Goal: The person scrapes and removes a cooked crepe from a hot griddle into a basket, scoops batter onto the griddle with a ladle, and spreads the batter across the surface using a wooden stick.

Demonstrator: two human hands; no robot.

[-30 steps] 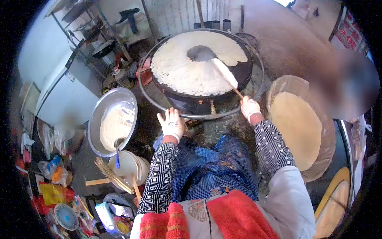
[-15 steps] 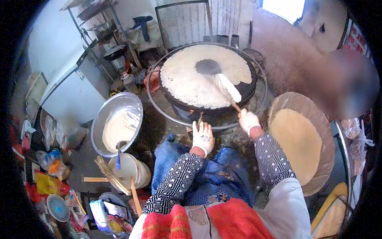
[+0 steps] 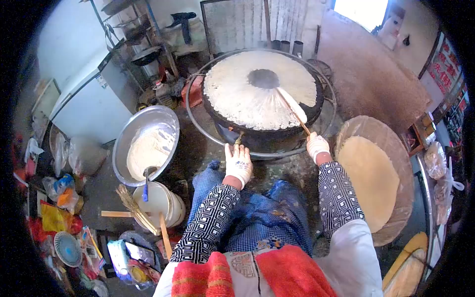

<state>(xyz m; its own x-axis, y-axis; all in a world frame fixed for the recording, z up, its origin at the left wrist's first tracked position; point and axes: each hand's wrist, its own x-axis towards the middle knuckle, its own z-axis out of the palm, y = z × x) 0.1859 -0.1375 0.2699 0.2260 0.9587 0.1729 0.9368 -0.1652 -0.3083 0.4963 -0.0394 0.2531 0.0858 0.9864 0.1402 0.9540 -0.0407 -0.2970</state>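
Observation:
Batter covers most of a round black griddle as a pale, thin sheet, with a bare dark circle at its centre and a dark gap on the right. My right hand, in a white glove, is closed around the thin wooden handle of a batter spreader. The spreader's batter-coated blade lies over the right part of the sheet. My left hand, also gloved, lies with fingers stretched over the near side of the metal ring around the griddle, beside a brass fitting.
To the left stands a metal basin of batter with a blue-handled ladle. A white bucket with a straw brush is below it. On the right, a lined round basket holds flat pale sheets.
The spreader has swung so its blade points up-left toward the griddle's centre. My right hand has shifted slightly right, my left hand slightly left. The view has tilted a little.

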